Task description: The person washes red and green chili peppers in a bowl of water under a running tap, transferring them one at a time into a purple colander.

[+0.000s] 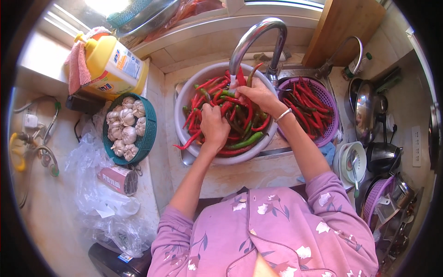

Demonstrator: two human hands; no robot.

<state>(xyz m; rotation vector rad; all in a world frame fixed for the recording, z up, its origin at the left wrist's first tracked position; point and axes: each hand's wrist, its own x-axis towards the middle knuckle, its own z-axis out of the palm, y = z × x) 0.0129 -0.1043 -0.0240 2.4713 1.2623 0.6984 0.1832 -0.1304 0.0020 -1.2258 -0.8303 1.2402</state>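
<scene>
A large pale basin heaped with red and green chili peppers sits over the sink, below a curved chrome faucet. Water runs from its spout onto my right hand, which wears a bracelet at the wrist and holds several chilies near the basin's far side. My left hand is closed around chilies at the near left part of the heap; a dark stem end shows beside its fingers. Just right of the basin, a purple plastic colander holds more red chilies.
Left are a green basket of garlic bulbs, a yellow detergent jug and plastic bags. Right stand stacked bowls with a spoon, pans and a small faucet. A wooden board leans behind.
</scene>
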